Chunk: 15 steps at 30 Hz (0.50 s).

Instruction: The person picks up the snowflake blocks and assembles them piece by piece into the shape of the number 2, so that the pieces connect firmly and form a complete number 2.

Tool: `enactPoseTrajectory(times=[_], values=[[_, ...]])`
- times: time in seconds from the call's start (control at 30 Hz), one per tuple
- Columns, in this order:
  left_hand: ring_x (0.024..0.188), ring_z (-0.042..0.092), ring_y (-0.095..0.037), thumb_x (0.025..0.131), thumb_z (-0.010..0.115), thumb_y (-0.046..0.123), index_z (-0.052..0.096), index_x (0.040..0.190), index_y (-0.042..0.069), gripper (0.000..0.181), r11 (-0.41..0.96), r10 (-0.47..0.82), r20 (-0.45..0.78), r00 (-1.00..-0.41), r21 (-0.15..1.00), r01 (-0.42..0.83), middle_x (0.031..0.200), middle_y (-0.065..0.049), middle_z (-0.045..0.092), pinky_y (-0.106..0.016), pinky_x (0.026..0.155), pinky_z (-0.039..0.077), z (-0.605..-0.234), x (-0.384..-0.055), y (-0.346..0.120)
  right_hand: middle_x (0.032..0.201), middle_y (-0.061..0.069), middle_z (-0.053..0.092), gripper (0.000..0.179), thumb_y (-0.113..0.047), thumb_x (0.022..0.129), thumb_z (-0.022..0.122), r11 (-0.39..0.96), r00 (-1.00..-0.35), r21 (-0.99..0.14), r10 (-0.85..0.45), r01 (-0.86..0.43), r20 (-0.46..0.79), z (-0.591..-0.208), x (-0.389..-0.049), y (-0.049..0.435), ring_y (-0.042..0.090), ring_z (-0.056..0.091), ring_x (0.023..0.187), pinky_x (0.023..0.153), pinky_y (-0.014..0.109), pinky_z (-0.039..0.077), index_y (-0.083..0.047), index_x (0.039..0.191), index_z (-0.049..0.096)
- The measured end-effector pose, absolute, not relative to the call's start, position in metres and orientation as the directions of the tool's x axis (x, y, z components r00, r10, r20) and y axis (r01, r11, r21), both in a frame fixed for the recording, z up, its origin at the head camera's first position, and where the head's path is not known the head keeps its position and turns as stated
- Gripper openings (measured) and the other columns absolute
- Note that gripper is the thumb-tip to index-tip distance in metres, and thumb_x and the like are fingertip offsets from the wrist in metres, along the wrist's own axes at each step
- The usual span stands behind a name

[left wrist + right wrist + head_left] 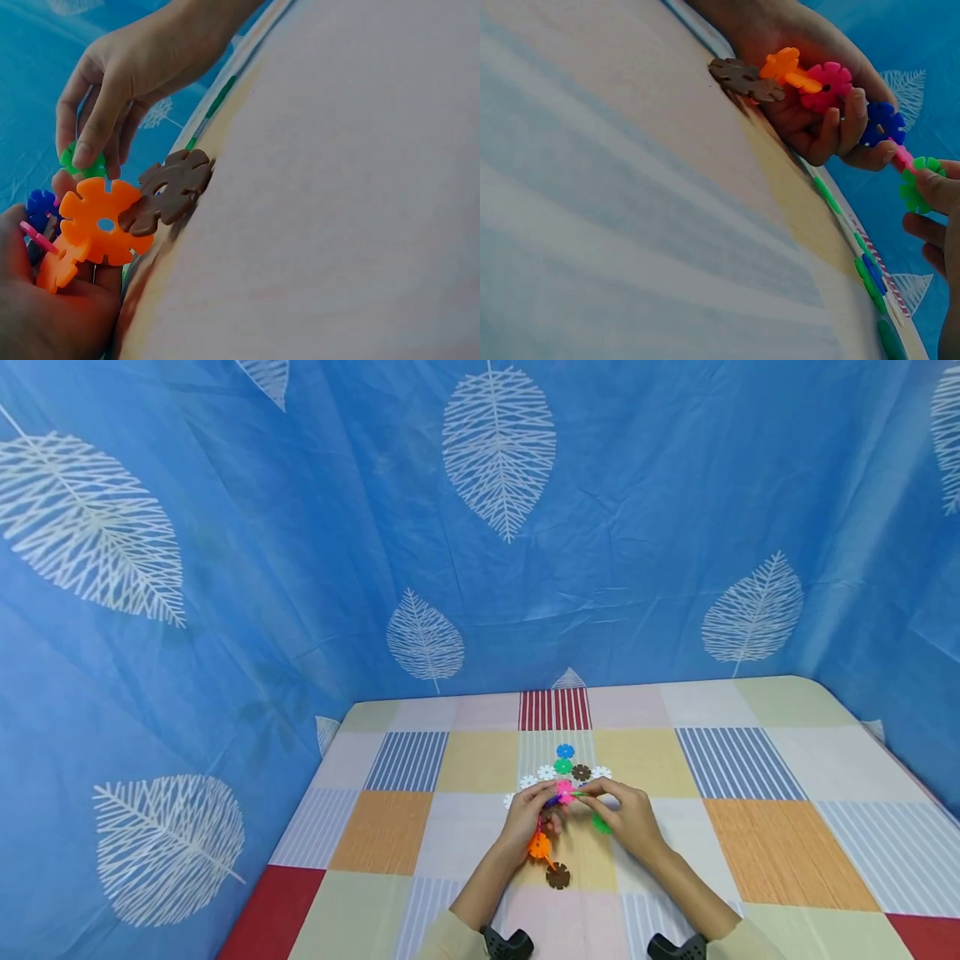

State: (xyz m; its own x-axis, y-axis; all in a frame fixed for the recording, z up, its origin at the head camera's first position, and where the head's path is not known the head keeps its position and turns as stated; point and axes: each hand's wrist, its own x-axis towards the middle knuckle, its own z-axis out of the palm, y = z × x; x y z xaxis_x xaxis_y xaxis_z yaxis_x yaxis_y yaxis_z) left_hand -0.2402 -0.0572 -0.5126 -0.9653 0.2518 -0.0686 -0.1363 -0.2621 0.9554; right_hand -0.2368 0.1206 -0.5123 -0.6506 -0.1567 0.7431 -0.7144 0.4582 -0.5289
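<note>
Disc chain (836,75), one: notched plastic pieces slotted together at angles, running brown, orange, pink, blue, pink, green. Location: over the patterned tabletop (795,822), between both hands. Left hand (522,822): fingers curled round the chain. Right hand (633,822): thumb and fingers pinching the green end disc (911,195). Loose discs (566,751): face-up in head view, edge-on in right wrist view.

passage runs along the worktop (787,852) outside the left hand (522,817) and right hand (632,817); loose discs (562,766) obstruct just beyond them.
</note>
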Motion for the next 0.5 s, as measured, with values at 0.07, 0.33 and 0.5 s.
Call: enactPoseTrajectory(times=[0.07, 0.33, 0.5], values=[[0.042, 0.049, -0.006, 0.093, 0.053, 0.02, 0.061, 0.117, 0.001, 0.032, -0.294, 0.218, -0.078, -0.973, 0.945, -0.141, 0.069, -0.002, 0.061, -0.014, 0.043, 0.041, -0.512, -0.241, -0.057, 0.089, -0.002, 0.069, 0.029, 0.0, 0.07, 0.076, 0.453, -0.677, -0.553, -0.172, -0.699, 0.715, -0.513, -0.237, 0.122, 0.014, 0.065, 0.081, 0.073, 0.018, 0.049, -0.012, 0.095, 0.069], [0.046, 0.046, -0.006, 0.094, 0.052, 0.025, 0.057, 0.12, 0.006, 0.032, -0.409, 0.146, -0.096, -0.985, 0.9, -0.148, 0.076, -0.004, 0.06, -0.014, 0.045, 0.04, -0.513, -0.244, -0.061, 0.08, -0.006, 0.066, 0.024, -0.007, 0.07, 0.078, 0.498, -0.735, -0.584, -0.18, -0.641, 0.654, -0.516, -0.234, 0.141, 0.011, 0.056, 0.071, 0.06, 0.023, 0.049, -0.009, 0.093, 0.072], [0.043, 0.04, -0.004, 0.095, 0.049, 0.024, 0.055, 0.121, 0.007, 0.032, -0.461, 0.136, -0.085, -0.987, 0.877, -0.139, 0.075, -0.003, 0.056, -0.015, 0.041, 0.035, -0.514, -0.243, -0.063, 0.077, -0.014, 0.06, 0.024, -0.021, 0.068, 0.081, 0.557, -0.743, -0.528, -0.282, -0.642, 0.606, -0.52, -0.232, 0.156, 0.006, 0.049, 0.074, 0.062, 0.025, 0.044, -0.015, 0.09, 0.073]])
